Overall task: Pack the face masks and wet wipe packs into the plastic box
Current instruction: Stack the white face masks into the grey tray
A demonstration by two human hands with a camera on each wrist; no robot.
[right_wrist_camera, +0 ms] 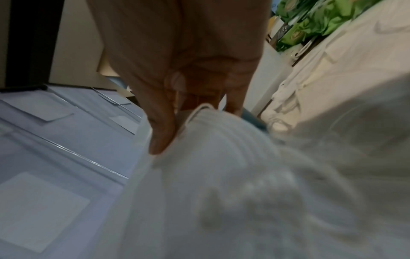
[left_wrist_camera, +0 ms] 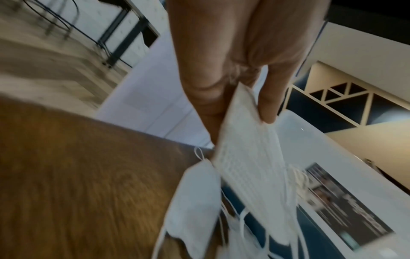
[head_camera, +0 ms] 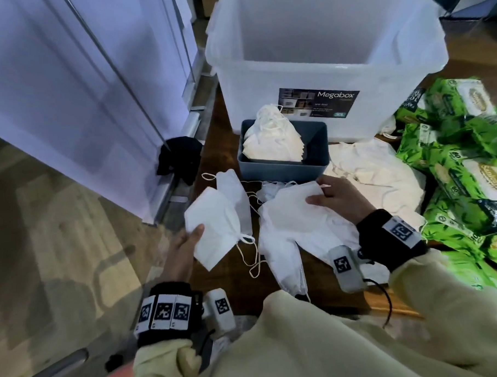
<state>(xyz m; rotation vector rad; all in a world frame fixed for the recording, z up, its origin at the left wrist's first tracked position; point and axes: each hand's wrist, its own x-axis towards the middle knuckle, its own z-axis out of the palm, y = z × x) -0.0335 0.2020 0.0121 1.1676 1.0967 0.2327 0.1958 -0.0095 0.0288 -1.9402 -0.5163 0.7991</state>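
Note:
My left hand (head_camera: 187,242) pinches a folded white face mask (head_camera: 212,227) between thumb and fingers, lifted a little off the table; the left wrist view shows that mask (left_wrist_camera: 248,157) held edge-on. My right hand (head_camera: 336,197) grips the far end of another white mask (head_camera: 293,206) lying on a heap of masks (head_camera: 286,243); its thumb presses the mask (right_wrist_camera: 221,140) in the right wrist view. The translucent plastic box (head_camera: 330,70) stands open behind. Green wet wipe packs (head_camera: 468,156) are stacked at the right.
A small blue bin (head_camera: 283,167) holding several masks sits before the box. More cream masks (head_camera: 375,174) lie to its right. White cabinet doors (head_camera: 66,96) stand left, with a black cloth (head_camera: 180,157) at their foot. The wooden table (left_wrist_camera: 77,175) ends near my body.

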